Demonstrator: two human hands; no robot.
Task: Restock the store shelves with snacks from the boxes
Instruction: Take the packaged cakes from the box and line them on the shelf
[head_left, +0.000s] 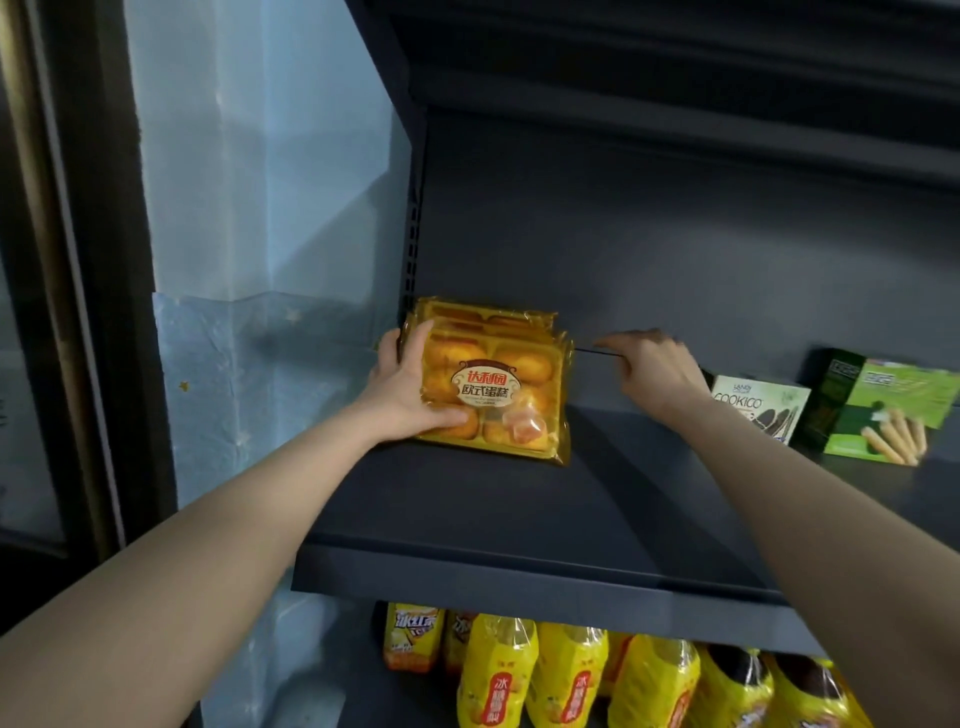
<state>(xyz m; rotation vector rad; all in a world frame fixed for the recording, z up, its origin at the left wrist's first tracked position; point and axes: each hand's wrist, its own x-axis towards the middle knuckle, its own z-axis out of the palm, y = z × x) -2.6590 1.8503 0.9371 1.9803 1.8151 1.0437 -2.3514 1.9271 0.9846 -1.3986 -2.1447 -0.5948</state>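
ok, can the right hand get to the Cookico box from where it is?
Probably yes. The right hand hangs free just left of the Cookico box on the same shelf, holding nothing, with bare shelf between them. The left hand holds the cake packs.

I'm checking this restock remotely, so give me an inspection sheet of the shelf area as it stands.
Surface: dark shelf, mostly bare.
Job's things: yellow cake packs stacked at the shelf's left end.
Clutter: Cookico box and green wafer box at right.
Grippers: left hand grips the cake packs; right hand beside them, holding nothing.
Cables: nothing seen.
Surroundings: yellow bottles on the shelf below; pale blue wall at left.
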